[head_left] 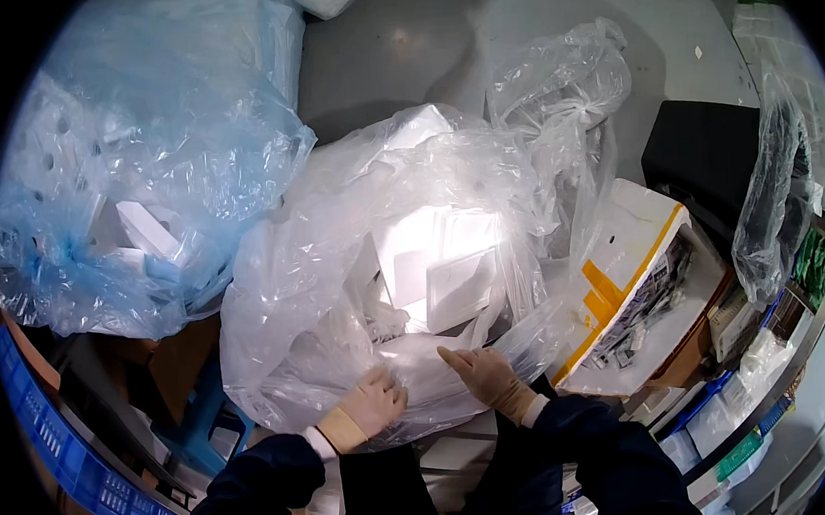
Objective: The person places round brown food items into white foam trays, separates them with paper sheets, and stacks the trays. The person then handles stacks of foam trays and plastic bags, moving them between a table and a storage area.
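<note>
a: where's the bag, and how do the hands sit on it?

b: the clear plastic bag [282,294] lies in the middle, with flat white pieces [462,290] showing in what looks like its opening. the left hand [370,409] is on the film at the near edge. the right hand [486,376] is at that edge too, a little to the right.

a: and the fingers?

b: the left ones are curled in narrow against the film; i can't tell if any is pinched between them. on the right, one digit reaches out toward the left and the rest are bent. whether they grip film, i can't tell either.

a: so how would you handle that edge well?

b: i'd gather a few folds in each hand rather than one thin layer, since film this light probably tears. keep both hands level and pull evenly, so the white pieces don't tip.

a: anything to mind around it?

b: the white box [636,208] with orange tape is close on the right, and the blue bag [170,150] is on the far left. i'd keep the pull toward the near side, so loose film doesn't snag on the box.
</note>
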Demonstrator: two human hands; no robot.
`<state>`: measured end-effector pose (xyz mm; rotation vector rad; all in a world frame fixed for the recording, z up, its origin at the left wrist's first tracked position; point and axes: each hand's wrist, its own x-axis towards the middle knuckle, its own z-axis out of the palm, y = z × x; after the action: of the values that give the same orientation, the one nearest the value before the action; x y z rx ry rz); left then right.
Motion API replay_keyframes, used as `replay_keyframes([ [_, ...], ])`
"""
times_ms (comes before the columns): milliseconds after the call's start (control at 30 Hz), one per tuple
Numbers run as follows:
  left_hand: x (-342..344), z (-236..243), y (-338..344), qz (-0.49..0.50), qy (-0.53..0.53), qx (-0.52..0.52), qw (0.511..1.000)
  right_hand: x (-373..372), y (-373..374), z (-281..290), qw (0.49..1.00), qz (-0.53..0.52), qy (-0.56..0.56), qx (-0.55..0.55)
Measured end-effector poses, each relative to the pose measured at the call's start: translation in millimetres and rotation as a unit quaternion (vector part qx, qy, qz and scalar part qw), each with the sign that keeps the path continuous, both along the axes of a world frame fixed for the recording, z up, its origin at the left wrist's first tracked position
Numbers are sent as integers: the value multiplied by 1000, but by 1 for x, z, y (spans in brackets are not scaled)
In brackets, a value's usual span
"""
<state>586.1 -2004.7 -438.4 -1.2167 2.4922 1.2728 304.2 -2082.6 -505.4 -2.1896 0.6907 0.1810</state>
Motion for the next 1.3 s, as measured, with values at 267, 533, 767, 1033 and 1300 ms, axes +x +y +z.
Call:
replay_keyframes([
  [267,25,34,-4,99,-36,87,991,0,3,53,983,30,-41,175],
  [533,11,73,0,162,132,-1,978,47,-68,64,994,-25,-45,101],
  [767,66,90,40,170,-79,503,844,-2,-10,46,812,87,182,548],
  [1033,26,-17,-19,33,-77,32,996,-12,107,-11,712,124,233,651],
  [1300,-21,-62,-18,-51,51,-23,997,23,49,25,645,213,352,644],
])
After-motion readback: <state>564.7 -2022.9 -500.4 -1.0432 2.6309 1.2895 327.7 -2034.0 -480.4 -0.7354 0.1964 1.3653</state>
